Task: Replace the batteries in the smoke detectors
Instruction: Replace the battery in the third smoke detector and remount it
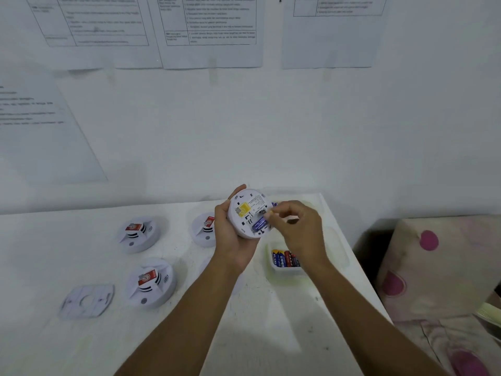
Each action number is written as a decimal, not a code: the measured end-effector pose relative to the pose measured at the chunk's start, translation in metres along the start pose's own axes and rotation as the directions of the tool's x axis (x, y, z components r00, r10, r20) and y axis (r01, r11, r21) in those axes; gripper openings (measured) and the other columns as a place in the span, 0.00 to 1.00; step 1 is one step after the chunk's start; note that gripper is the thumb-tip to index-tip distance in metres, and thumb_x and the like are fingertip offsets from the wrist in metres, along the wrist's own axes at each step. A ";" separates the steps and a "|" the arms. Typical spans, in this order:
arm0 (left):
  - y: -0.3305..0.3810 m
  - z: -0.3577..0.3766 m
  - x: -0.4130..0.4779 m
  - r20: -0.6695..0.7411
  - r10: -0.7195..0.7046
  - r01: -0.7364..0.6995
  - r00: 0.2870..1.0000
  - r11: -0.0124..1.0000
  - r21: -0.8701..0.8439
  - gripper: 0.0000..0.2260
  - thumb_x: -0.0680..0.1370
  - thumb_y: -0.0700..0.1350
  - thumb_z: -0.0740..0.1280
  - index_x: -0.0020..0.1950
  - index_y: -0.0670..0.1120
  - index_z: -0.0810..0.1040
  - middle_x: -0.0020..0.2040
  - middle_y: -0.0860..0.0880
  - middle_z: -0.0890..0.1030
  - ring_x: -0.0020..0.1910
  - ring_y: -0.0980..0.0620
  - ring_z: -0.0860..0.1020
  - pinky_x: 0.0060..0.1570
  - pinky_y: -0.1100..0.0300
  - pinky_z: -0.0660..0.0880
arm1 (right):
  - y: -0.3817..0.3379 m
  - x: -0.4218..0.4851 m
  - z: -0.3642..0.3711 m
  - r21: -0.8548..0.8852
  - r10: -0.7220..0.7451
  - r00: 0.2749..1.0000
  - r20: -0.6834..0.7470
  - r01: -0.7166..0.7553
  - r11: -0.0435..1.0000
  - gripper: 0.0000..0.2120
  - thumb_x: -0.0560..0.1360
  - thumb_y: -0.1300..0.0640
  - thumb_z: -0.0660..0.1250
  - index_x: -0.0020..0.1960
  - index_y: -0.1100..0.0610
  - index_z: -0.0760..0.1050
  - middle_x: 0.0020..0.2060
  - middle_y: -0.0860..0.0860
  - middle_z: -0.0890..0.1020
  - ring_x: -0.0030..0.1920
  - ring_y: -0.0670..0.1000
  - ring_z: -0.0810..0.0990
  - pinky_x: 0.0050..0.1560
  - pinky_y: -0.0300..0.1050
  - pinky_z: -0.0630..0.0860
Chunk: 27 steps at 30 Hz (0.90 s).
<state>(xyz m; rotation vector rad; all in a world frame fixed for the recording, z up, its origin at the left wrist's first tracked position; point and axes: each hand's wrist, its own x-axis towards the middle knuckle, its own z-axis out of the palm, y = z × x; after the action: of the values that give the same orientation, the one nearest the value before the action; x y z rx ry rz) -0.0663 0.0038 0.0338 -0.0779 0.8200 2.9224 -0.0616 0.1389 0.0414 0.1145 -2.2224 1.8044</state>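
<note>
Smoke detector (248, 213) back-up over table (81, 335) far edge, gripped by left hand (230, 234); right hand (298, 226) pinches blue battery (259, 223) at its compartment. Risk: loose pinch, battery slips or seats reversed.

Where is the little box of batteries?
In the head view, the battery box sits on the table, right side, under the wrist of the right hand, below the held smoke detector.

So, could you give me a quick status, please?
Left hand holds detector back-up. Right hand pinches blue battery at its bay. Nothing blocking.
</note>
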 end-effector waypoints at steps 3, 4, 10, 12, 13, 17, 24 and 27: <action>0.000 0.001 -0.001 -0.009 0.024 -0.024 1.000 1.000 -0.012 0.17 0.78 0.50 0.57 0.63 0.51 0.77 0.61 0.43 0.79 0.58 0.41 0.76 0.56 0.48 0.72 | 0.008 -0.020 0.016 -0.233 -0.195 0.975 -0.104 0.167 0.958 0.07 0.73 0.50 0.73 0.46 0.53 0.84 0.48 0.45 0.79 0.52 0.46 0.75 0.51 0.40 0.74; 0.000 0.001 -0.001 -0.014 0.035 -0.035 0.999 0.999 -0.008 0.17 0.78 0.50 0.57 0.63 0.51 0.77 0.61 0.43 0.79 0.58 0.41 0.76 0.54 0.49 0.73 | 0.011 -0.026 0.019 -0.308 -0.263 0.960 -0.100 0.221 0.925 0.09 0.75 0.49 0.70 0.50 0.53 0.84 0.49 0.45 0.78 0.53 0.46 0.73 0.52 0.41 0.74; 0.010 -0.007 0.002 -0.027 0.036 -0.035 0.999 0.999 0.040 0.16 0.79 0.50 0.56 0.62 0.50 0.78 0.60 0.43 0.79 0.58 0.41 0.76 0.51 0.49 0.75 | 0.029 -0.021 0.008 -0.339 -0.340 0.930 0.137 0.367 0.867 0.12 0.78 0.49 0.63 0.56 0.49 0.83 0.53 0.45 0.76 0.57 0.44 0.71 0.54 0.39 0.72; 0.012 -0.009 0.004 -0.009 0.023 -0.022 1.000 0.998 0.053 0.16 0.80 0.50 0.56 0.62 0.50 0.78 0.60 0.44 0.79 0.58 0.41 0.76 0.52 0.47 0.74 | 0.020 0.002 -0.006 -0.256 -0.270 0.948 0.171 0.307 0.916 0.06 0.77 0.55 0.67 0.49 0.50 0.84 0.48 0.43 0.80 0.50 0.39 0.75 0.47 0.32 0.70; 0.012 -0.008 0.006 -0.006 0.018 -0.017 1.000 0.998 0.058 0.16 0.80 0.50 0.55 0.62 0.50 0.78 0.61 0.44 0.79 0.58 0.41 0.76 0.53 0.45 0.74 | 0.018 0.016 -0.012 -0.255 -0.228 0.961 0.159 0.263 0.930 0.05 0.76 0.59 0.68 0.48 0.51 0.83 0.44 0.44 0.82 0.44 0.40 0.77 0.43 0.31 0.70; 0.013 -0.008 0.012 -0.008 0.003 -0.003 1.000 0.997 0.071 0.17 0.81 0.50 0.54 0.62 0.50 0.78 0.64 0.44 0.78 0.60 0.42 0.77 0.54 0.45 0.76 | 0.026 0.082 -0.031 -0.491 0.016 0.981 0.196 0.084 0.867 0.07 0.74 0.60 0.69 0.51 0.51 0.81 0.36 0.50 0.84 0.38 0.47 0.81 0.43 0.39 0.76; 0.016 -0.015 0.025 -0.019 -0.005 0.007 1.000 0.997 0.082 0.17 0.80 0.50 0.54 0.63 0.50 0.78 0.60 0.44 0.80 0.61 0.41 0.76 0.64 0.40 0.69 | 0.055 0.143 -0.024 -0.770 0.327 0.882 0.339 0.060 0.636 0.14 0.70 0.57 0.75 0.56 0.54 0.81 0.53 0.53 0.83 0.48 0.51 0.83 0.53 0.46 0.79; 0.017 -0.018 0.030 -0.025 -0.007 0.009 1.000 0.996 0.091 0.17 0.81 0.50 0.54 0.63 0.50 0.78 0.63 0.44 0.79 0.62 0.41 0.75 0.66 0.41 0.69 | 0.060 0.147 -0.018 -0.810 0.378 0.843 0.384 0.111 0.576 0.17 0.71 0.54 0.75 0.59 0.56 0.82 0.57 0.52 0.82 0.56 0.52 0.79 0.54 0.43 0.76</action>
<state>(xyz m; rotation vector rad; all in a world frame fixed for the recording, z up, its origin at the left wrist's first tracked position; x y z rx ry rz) -0.0975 -0.0173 0.0251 -0.1093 0.9524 2.8776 -0.2134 0.1861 0.0261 0.2672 -3.3189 0.6109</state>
